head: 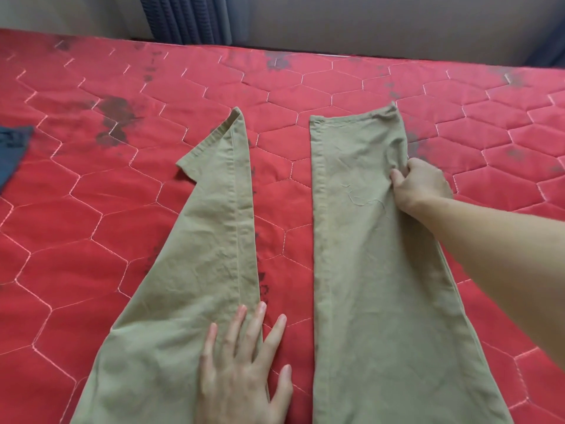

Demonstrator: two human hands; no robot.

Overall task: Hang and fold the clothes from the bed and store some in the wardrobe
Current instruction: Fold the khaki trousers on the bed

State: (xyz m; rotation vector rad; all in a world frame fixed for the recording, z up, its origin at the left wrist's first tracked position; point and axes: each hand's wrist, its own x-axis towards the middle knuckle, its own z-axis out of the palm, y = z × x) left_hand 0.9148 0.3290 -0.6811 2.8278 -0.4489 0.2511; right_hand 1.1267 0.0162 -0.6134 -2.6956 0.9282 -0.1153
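Left hand flat on khaki trousers, right hand pinching leg edge.

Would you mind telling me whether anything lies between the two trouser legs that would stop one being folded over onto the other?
Nothing visible does. Only bare red quilt shows between the left leg and right leg. The left hand presses flat; the right hand pinches the right leg's outer edge.

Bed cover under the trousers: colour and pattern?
Red quilted bed cover, pale hexagon stitching, dark stains; head view.

Khaki trousers, blue garment on red bed.
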